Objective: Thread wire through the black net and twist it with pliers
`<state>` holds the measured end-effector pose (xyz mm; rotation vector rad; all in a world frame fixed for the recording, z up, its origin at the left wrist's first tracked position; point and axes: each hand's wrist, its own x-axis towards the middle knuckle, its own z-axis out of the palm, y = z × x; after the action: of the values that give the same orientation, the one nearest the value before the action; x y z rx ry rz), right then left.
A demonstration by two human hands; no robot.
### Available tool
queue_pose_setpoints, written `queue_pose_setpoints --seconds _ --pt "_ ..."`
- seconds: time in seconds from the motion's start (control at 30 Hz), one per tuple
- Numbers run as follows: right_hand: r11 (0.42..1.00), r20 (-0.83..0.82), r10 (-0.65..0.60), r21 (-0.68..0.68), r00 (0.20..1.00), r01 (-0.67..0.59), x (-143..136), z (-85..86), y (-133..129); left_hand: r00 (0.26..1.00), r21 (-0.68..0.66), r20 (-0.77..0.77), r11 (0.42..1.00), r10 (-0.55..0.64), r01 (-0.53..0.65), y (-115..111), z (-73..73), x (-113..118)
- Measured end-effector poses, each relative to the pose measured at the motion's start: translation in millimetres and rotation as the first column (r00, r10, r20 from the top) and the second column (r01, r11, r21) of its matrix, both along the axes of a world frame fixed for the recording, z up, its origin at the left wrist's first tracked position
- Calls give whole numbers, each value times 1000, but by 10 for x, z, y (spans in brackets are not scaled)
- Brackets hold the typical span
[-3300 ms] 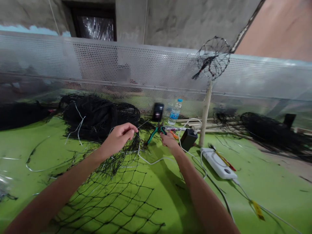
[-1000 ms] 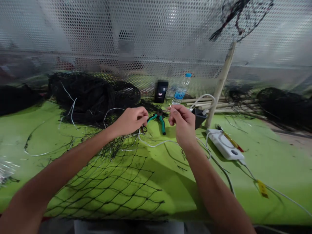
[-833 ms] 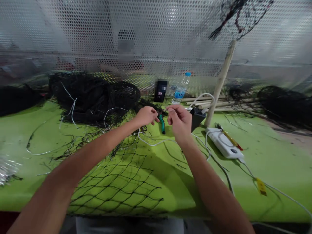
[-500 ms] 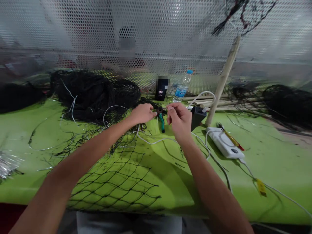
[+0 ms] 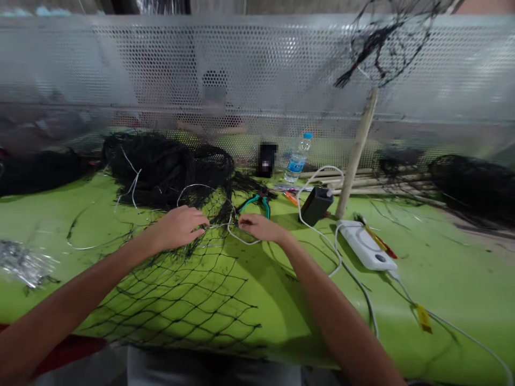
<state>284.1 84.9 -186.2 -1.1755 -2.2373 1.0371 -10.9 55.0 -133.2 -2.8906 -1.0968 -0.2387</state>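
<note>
A black net with open mesh spreads over the green tabletop, its bunched part rising into a dark heap behind. My left hand is at the gathered edge of the net, thumb and fingers closing on its strands; a thin pale strand shows at the fingertips. Facing it, my right hand has its fingers curled together near a white wire; what they hold is too small to make out. Just behind the right hand lie teal-handled pliers, handles spread.
A phone and a water bottle stand before the perforated metal screen. On the right are a black box, a wooden post and a white power bank with cables. Silvery wire pieces lie at left.
Both hands have come nearer to me and to the left, away from the pliers, down to the net's gathered edge. The pliers' handles now show more fully. The view has tilted up.
</note>
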Motion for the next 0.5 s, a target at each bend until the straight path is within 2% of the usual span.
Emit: queue_pose_setpoints --seconds 0.1,0.2,0.3,0.4,0.5 --pt "1000 -51 11 -10 999 -11 10 73 -26 1000 48 -21 999 -16 17 10 4 -14" --pt "999 -189 -26 15 982 30 46 294 -105 1000 100 8 995 -30 29 29 143 -26" --pt "995 -355 -56 58 933 82 60 638 -213 997 152 73 988 -32 21 -3 441 -51" --pt "990 -476 -38 104 879 99 50 1052 -306 985 199 172 980 -12 -23 -135 846 -73" --pt "981 -541 -7 158 841 110 35 1451 -387 950 153 312 986 7 -58 -330 1215 -59"
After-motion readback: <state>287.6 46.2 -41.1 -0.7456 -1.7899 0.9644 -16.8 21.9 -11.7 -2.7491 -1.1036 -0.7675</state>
